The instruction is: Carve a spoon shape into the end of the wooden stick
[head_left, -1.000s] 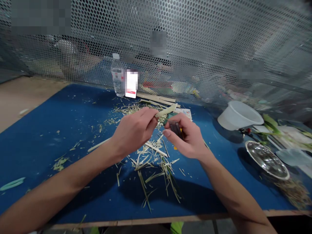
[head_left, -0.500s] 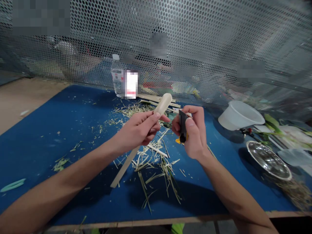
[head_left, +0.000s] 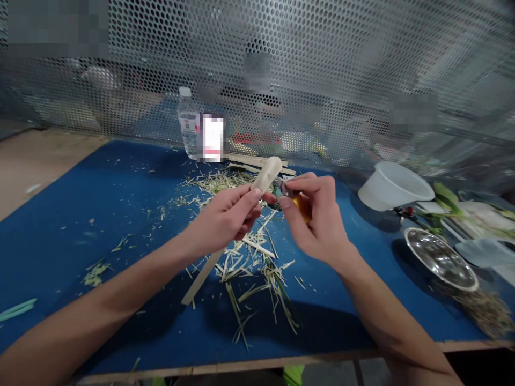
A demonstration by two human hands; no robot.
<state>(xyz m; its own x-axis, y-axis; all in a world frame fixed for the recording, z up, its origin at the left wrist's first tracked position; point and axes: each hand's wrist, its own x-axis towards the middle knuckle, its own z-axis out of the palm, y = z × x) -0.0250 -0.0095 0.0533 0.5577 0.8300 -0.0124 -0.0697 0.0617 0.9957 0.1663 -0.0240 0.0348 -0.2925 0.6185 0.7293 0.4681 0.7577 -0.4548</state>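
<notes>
Pinched in my left hand (head_left: 231, 214) is a pale strip of bamboo or wood (head_left: 267, 175), its rounded end pointing up and away from me. Another pale length (head_left: 201, 279) shows below that hand; whether it is the same strip I cannot tell. Just to the right, my right hand (head_left: 322, 220) grips a utility knife (head_left: 302, 208) with black and yellow parts. Its front end is close to the strip, and contact is unclear. Fingers cover much of the knife. Beneath both hands lie thin shavings (head_left: 257, 249).
A blue table surface (head_left: 132, 209) bears scattered scraps. At the back stand a water bottle (head_left: 188, 126) and a bright blurred screen (head_left: 212, 136) before a perforated metal panel (head_left: 322, 69). On the right are a white tub (head_left: 380, 190), a steel bowl (head_left: 440, 260) and dry fibres (head_left: 483, 311).
My right hand has turned and shifted its grip on the utility knife, bringing its front end leftward, nearer the strip. My left hand keeps its hold. The whole view has shifted slightly.
</notes>
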